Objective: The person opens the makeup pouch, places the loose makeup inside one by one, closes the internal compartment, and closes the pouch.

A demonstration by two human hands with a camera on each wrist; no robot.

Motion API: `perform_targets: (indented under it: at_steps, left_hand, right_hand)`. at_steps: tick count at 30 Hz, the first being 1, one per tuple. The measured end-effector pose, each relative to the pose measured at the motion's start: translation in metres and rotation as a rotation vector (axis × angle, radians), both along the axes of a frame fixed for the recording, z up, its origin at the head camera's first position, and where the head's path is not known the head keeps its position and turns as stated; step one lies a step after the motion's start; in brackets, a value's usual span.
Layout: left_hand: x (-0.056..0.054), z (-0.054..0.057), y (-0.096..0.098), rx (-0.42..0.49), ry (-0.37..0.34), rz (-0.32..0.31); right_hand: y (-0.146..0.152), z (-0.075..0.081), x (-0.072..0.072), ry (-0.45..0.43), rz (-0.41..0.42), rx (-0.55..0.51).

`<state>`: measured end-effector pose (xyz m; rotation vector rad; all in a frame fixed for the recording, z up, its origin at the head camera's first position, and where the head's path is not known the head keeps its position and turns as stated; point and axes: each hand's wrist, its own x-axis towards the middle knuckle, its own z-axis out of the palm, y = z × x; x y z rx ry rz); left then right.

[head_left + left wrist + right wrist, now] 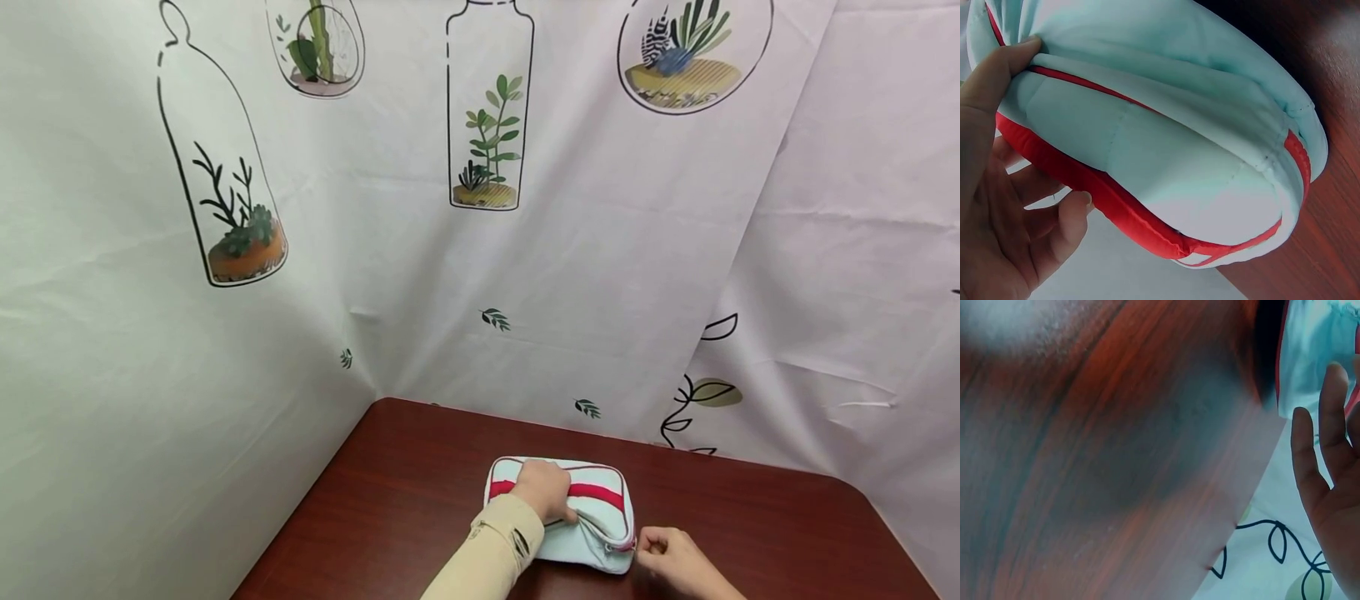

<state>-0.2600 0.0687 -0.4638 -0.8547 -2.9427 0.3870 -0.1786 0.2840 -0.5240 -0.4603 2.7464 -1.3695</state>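
A pale mint-white zipper pouch (pixel 592 477) with a red stripe and red piping lies on the table. My left hand (pixel 543 487) grips it from above. In the left wrist view, the left thumb (pixel 1019 55) presses by the piped seam, while the other fingers curl by the red stripe (pixel 1125 215). At the pouch's right corner, my right hand (pixel 671 557) has thumb and forefinger brought together, pinching what looks like the zipper pull. Its pinch is out of frame in the right wrist view, where other fingers (pixel 1305 447) extend beside the pouch (pixel 1313 356).
The dark reddish-brown wooden table (pixel 420 467) meets a white cloth backdrop (pixel 600 250) at its back and left. Printed plants in glass jars decorate the cloth.
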Motion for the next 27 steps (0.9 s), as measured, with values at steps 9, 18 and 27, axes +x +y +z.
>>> perform_targets:
  at_steps: [9,18,27]
  left_hand:
    - [0.001,0.000,0.003,0.024,-0.019,0.032]
    - [0.002,-0.001,0.004,0.038,-0.036,0.060]
    - [0.002,-0.005,0.006,0.046,-0.045,0.084]
  right_hand:
    - [-0.004,-0.004,0.002,-0.015,-0.022,-0.006]
    - [-0.015,-0.007,0.004,-0.009,0.036,-0.059]
    - [-0.019,-0.014,0.009,-0.052,-0.033,-0.004]
